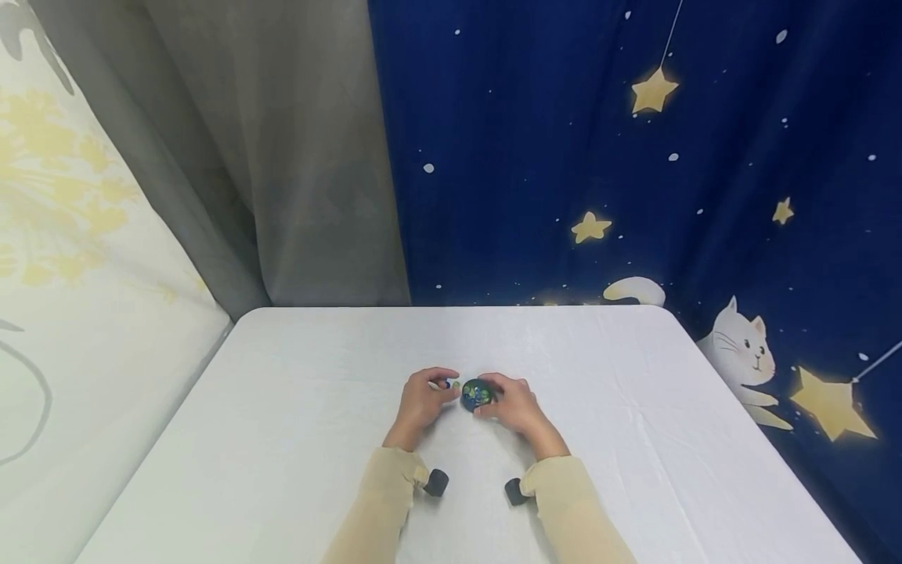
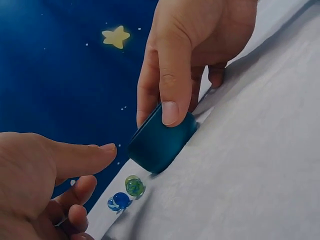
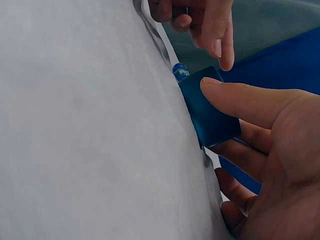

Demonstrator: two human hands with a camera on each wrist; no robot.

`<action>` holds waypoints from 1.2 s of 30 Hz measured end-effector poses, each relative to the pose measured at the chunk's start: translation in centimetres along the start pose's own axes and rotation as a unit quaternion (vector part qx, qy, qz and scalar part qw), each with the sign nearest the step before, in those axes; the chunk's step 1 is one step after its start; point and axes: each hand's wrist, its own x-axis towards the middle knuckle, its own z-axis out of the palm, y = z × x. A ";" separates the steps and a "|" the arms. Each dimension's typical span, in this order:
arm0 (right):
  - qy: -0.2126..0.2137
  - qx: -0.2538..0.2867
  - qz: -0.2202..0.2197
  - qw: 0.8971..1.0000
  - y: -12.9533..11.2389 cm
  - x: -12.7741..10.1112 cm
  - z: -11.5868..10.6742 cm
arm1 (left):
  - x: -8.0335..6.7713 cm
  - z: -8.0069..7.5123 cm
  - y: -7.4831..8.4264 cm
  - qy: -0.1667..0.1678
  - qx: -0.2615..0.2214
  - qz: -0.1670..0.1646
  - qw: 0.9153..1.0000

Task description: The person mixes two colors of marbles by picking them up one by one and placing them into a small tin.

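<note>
A small dark blue cup [image 1: 477,394] stands on the white table [image 1: 296,407], with coloured marbles showing inside it in the head view. My right hand [image 1: 509,401] grips the cup, thumb [image 2: 170,95] pressed on its side wall [image 2: 159,142]. Just left of the cup lie a green marble [image 2: 134,186] and a blue marble [image 2: 119,201] on the cloth. My left hand [image 1: 431,388] hovers over these two with its fingers arched and holds nothing; one finger [image 2: 85,155] reaches toward the cup. In the right wrist view the blue marble [image 3: 180,70] peeks out beyond the cup [image 3: 210,112].
A dark blue curtain [image 1: 564,157] with stars and a white cat hangs behind the table, with a grey curtain [image 1: 282,157] to its left. A pale patterned cushion [image 1: 77,235] borders the table's left side. The table's rounded far edge [image 1: 458,308] lies beyond the hands.
</note>
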 end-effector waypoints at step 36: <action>0.006 0.000 -0.012 1.000 0.1 -0.1 0.3 | -0.5 1.1 -0.9 -0.001 0.139 0.013 0.990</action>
